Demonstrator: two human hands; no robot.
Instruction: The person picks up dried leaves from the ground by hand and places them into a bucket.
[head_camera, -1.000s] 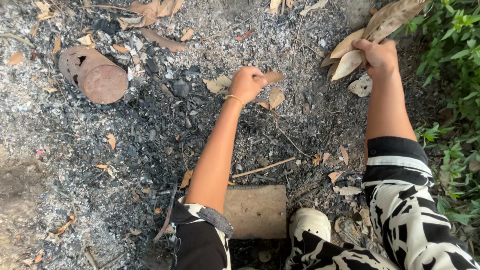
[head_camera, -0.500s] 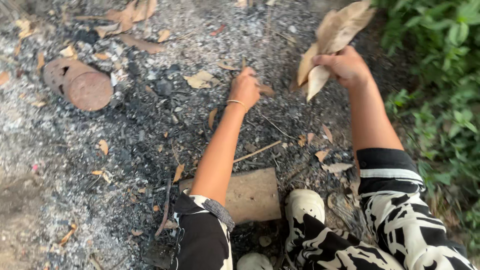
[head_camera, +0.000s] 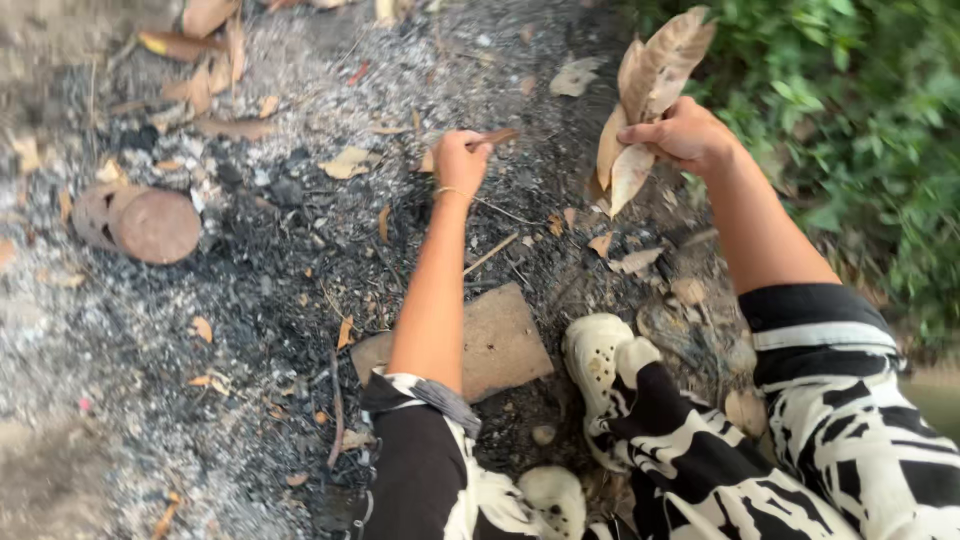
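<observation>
Both hands have risen over ashy outdoor ground (head_camera: 250, 290), left hand (head_camera: 460, 160) pinching a leaf (head_camera: 492, 137), right hand (head_camera: 685, 133) gripping dry leaves (head_camera: 650, 85).

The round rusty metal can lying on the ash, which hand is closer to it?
Left. The left hand, pinching a dry brown leaf, is to the right of the round rusty metal can. The right hand, gripping a bunch of dry leaves, is farther right, by the green bushes.
</observation>
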